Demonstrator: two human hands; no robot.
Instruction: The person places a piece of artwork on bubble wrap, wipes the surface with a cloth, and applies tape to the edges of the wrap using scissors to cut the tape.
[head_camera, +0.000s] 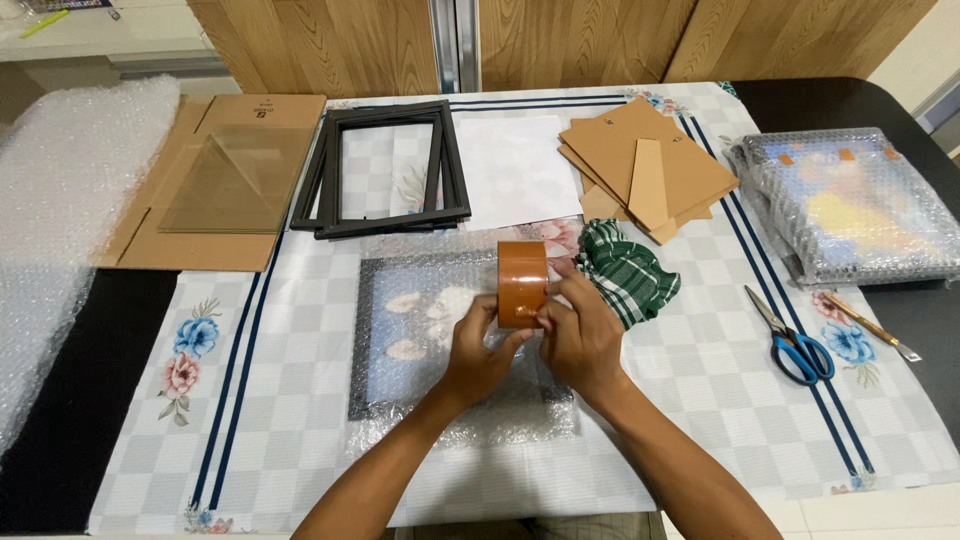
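Note:
A roll of brown packing tape (521, 280) stands on edge between my two hands, above a framed picture wrapped in bubble wrap (410, 330) that lies flat on the tablecloth. My left hand (478, 350) cups the roll from the left and below. From the right, my right hand (582, 335) has its fingertips pinched at the roll's outer layer of tape. Both hands hover over the right half of the wrapped picture.
A green checked cloth (628, 270) lies just right of the tape. Blue-handled scissors (795, 340) and a pen-like tool (868, 325) lie to the right, near another bubble-wrapped bundle (850, 205). Black frames (385, 170), glass on cardboard (235, 180), cardboard backings (645, 160), loose bubble wrap (60, 200) at left.

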